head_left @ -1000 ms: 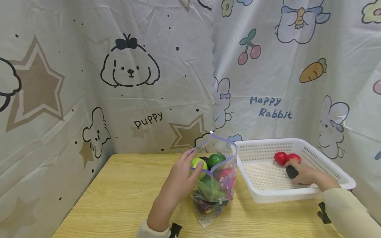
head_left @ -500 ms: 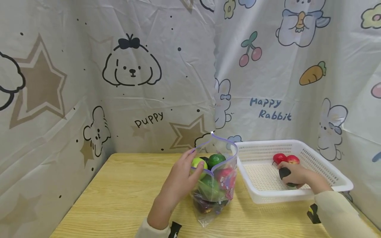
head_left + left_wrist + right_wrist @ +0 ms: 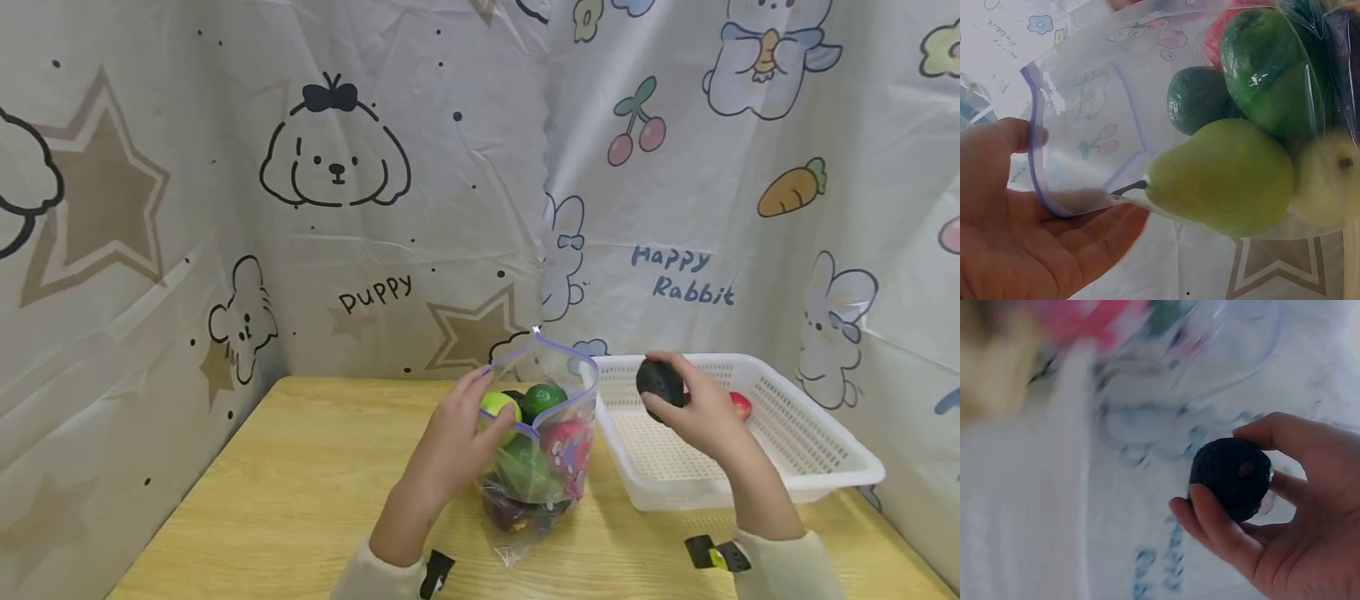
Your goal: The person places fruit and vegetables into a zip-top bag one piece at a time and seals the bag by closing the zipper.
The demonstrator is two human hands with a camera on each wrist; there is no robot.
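My left hand holds the purple-edged rim of a clear zip bag standing on the table. In the left wrist view, the thumb lies at the rim and the other fingers pass behind the plastic. A yellow-green pear, a dark green round fruit, a larger green one and other produce fill the bag. My right hand grips a dark, rough-skinned avocado above the left part of the white basket. Fingers and thumb wrap its sides in the right wrist view.
The white plastic basket stands right of the bag. A red fruit lies in it, partly behind my right hand. The wooden table extends to the left, and printed cloth hangs around the back and sides.
My right hand has lifted the avocado out of the basket's low middle and carried it up and left toward the bag. The left hand stays at the bag's rim.
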